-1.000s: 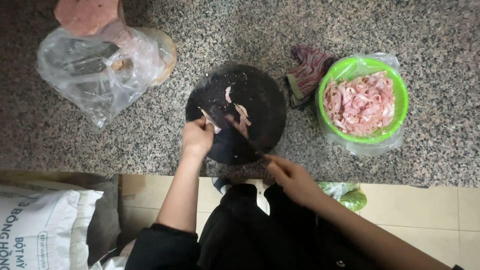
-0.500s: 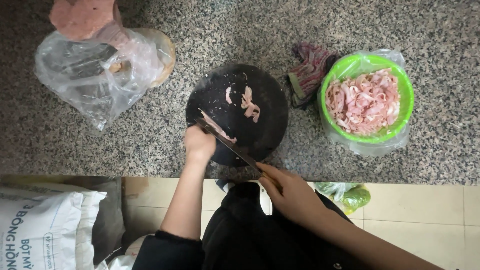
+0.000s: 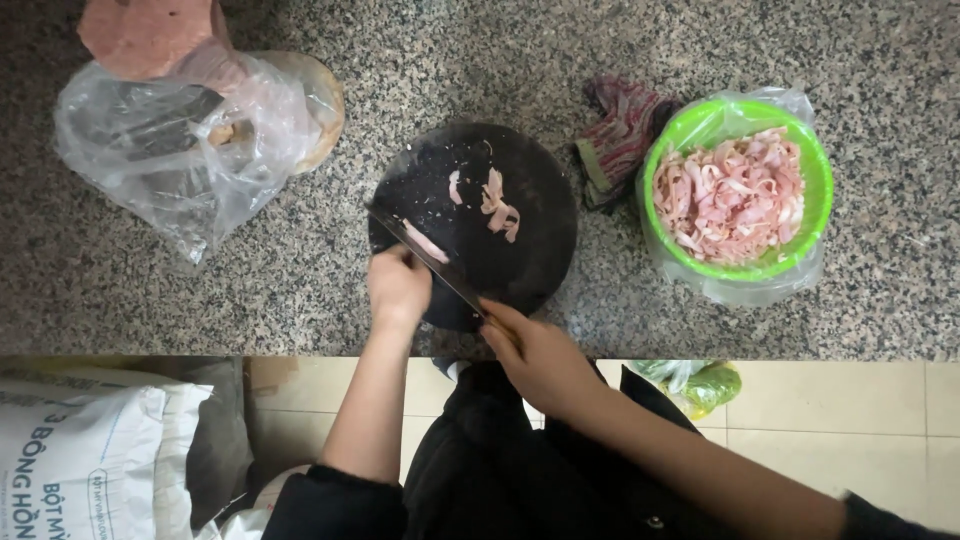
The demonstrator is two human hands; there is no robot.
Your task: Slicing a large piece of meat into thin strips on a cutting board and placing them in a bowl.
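Right hand (image 3: 540, 355) grips the knife (image 3: 425, 255); left hand (image 3: 398, 285), curled, pins a meat strip (image 3: 428, 243) on the black board (image 3: 530, 250). Best: fingertips tucked, thin even cuts.

Counter (image 3: 880, 290): speckled granite, grey and black with pale flecks; round chopping board (image 3: 530, 260): near-black, dotted with pale crumbs; meat strips (image 3: 497, 205) on the board: pale pink with whitish streaks; knife (image 3: 425, 255): dark grey blade with a lighter edge; bowl (image 3: 815, 165): bright lime green, lined with clear plastic; its sliced meat (image 3: 735, 195): pink marbled with white; cloth (image 3: 620, 135): striped in dull red, green and grey; plastic bag (image 3: 170, 150): transparent with white glare; meat block (image 3: 150, 35): reddish pink; floor tiles (image 3: 830, 400): cream; sack (image 3: 80, 450): white with dark green print; sleeves (image 3: 335, 505): black.
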